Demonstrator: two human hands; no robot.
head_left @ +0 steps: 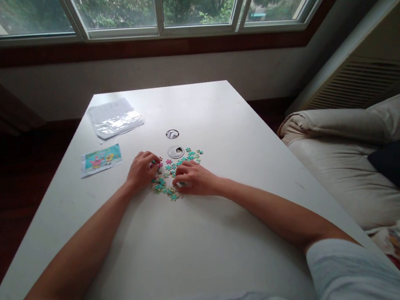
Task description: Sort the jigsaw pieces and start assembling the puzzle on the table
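Observation:
Several small jigsaw pieces, teal, pink and yellow, lie scattered in the middle of the white table. My left hand rests at the left side of the pile, fingers curled onto a pink piece. My right hand lies on the right lower part of the pile, fingers bent and pressed down on pieces. What sits under each fingertip is too small to make out.
A colourful reference picture card lies left of the pile. A clear plastic bag lies farther back. Two round cable-hole parts sit just behind the pieces. A cream sofa stands to the right, windows behind.

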